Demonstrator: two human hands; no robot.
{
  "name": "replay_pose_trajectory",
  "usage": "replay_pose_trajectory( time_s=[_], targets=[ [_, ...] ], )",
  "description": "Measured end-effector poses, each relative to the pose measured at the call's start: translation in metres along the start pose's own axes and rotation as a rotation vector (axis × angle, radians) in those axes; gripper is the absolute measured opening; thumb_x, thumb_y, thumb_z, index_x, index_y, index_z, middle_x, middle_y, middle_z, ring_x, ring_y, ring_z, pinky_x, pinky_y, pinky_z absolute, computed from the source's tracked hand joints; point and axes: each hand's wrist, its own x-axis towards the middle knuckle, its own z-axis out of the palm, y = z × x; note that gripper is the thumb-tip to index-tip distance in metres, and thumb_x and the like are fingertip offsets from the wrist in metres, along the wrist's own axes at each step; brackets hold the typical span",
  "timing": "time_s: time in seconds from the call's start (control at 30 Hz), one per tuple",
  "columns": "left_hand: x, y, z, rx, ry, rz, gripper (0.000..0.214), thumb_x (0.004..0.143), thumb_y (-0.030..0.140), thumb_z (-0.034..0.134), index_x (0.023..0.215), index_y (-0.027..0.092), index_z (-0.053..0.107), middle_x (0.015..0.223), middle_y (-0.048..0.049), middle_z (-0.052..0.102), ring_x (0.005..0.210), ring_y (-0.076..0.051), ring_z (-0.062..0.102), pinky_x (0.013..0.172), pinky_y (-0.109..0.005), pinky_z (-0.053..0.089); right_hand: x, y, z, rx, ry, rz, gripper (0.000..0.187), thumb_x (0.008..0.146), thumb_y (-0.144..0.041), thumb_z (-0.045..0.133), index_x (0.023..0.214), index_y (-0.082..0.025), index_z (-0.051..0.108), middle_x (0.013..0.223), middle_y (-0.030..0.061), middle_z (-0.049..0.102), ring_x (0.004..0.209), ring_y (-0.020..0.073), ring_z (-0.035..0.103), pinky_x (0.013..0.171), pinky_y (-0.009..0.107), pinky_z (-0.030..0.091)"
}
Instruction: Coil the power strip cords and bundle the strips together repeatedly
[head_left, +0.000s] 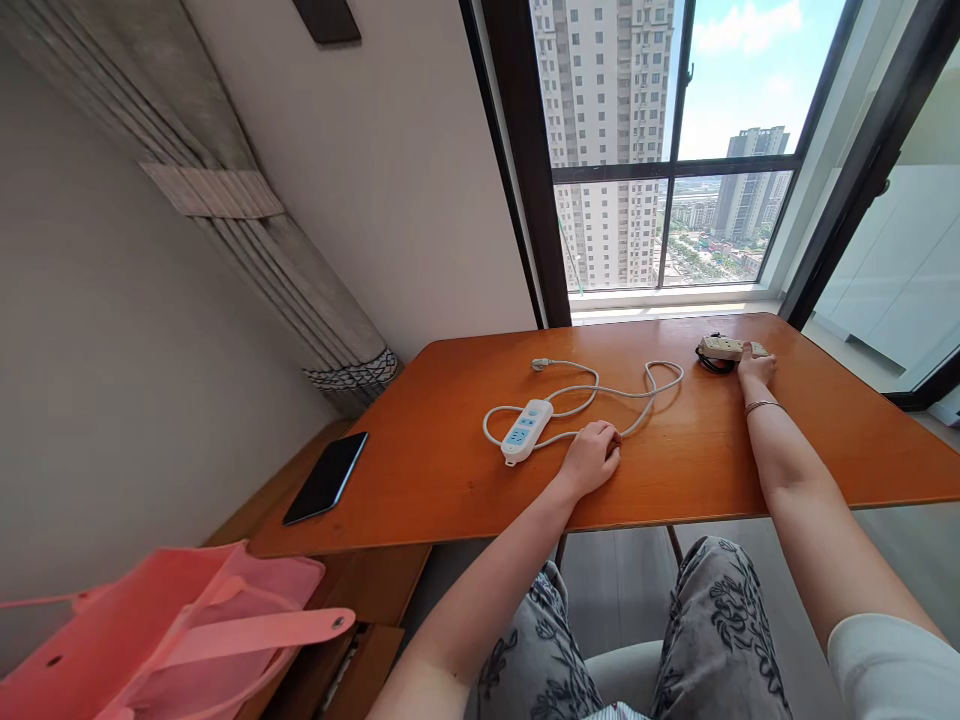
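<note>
A white power strip (526,429) with blue sockets lies on the wooden table (450,480), its white cable (634,392) looping to a plug (540,364). My left hand (592,456) rests on the table with fingers curled over the cable just right of the strip. My right hand (754,368) reaches to the far side, its fingers on a beige power strip (726,348) with a black cord (714,364) beneath it.
A black phone (327,477) lies near the table's left edge. A pink bag (172,630) sits at lower left beside a lower wooden shelf. Behind the table are a large window and a grey curtain at the wall.
</note>
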Motion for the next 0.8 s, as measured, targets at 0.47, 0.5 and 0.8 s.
replay_pose_trajectory(
  time_s=[0.47,0.5,0.8],
  targets=[
    [0.001,-0.001,0.003,0.025,0.002,0.007,0.014,0.083,0.015,0.052,0.092,0.020,0.063,0.104,-0.0091,0.066,0.101,-0.025,0.060,0.094,-0.041,0.048,-0.084,-0.019,-0.008,0.135,-0.121,-0.276,0.036,0.086,-0.019,0.045,0.118,-0.012,0.060,0.113,0.0132,0.062,0.102,0.0226,0.059,0.097,0.037,0.046],
    [0.001,-0.002,0.003,0.026,0.002,0.008,0.014,0.083,0.015,0.052,0.092,0.020,0.063,0.104,-0.0091,0.066,0.101,-0.025,0.060,0.095,-0.041,0.048,-0.097,-0.024,-0.007,0.145,-0.168,-0.338,0.031,0.086,-0.022,0.047,0.111,-0.015,0.064,0.111,0.0111,0.063,0.098,0.0214,0.059,0.093,0.034,0.047],
    [0.001,-0.001,0.003,0.046,0.003,0.004,0.014,0.084,0.014,0.051,0.091,0.019,0.063,0.103,-0.0112,0.067,0.101,-0.026,0.061,0.094,-0.041,0.049,-0.220,-0.094,-0.003,-0.518,-0.713,-0.997,0.043,0.094,-0.031,0.051,0.134,-0.019,0.059,0.133,0.0148,0.063,0.128,0.0307,0.051,0.117,0.049,0.021]
  ],
)
